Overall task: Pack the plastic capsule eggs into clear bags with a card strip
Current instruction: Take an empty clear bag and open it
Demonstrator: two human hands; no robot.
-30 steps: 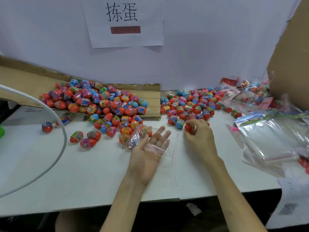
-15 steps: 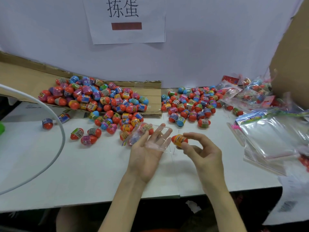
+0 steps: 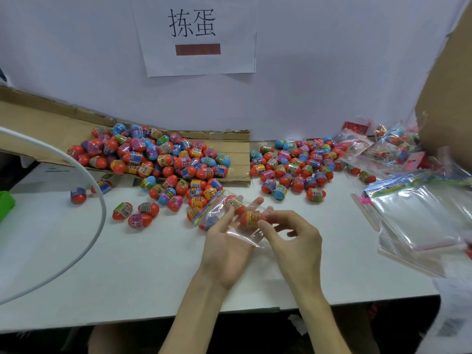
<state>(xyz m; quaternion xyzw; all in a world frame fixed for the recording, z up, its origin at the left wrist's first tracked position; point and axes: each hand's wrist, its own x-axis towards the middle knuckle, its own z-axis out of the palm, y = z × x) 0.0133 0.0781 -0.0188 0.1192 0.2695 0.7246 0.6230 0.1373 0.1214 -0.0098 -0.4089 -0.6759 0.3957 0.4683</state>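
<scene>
My left hand [image 3: 227, 241] lies palm up with straight fingers, carrying a clear bag [image 3: 219, 213] whose coloured card strip runs along its left edge; one egg [image 3: 236, 203] shows inside it. My right hand [image 3: 288, 233] pinches an orange capsule egg [image 3: 251, 218] at the bag's open mouth, over my left fingers. A large pile of capsule eggs [image 3: 158, 157] lies on cardboard at the left, and a second pile [image 3: 293, 164] lies right of centre.
A stack of empty clear bags [image 3: 419, 218] lies at the right, with filled bags [image 3: 388, 146] behind it by a cardboard wall [image 3: 449, 93]. A white hoop [image 3: 102, 205] curves over the left of the table [image 3: 153, 272]. Loose eggs [image 3: 135, 213] lie near the bag.
My right hand took an orange egg from the right pile and brought it left to the mouth of the bag. My left hand stayed under the bag.
</scene>
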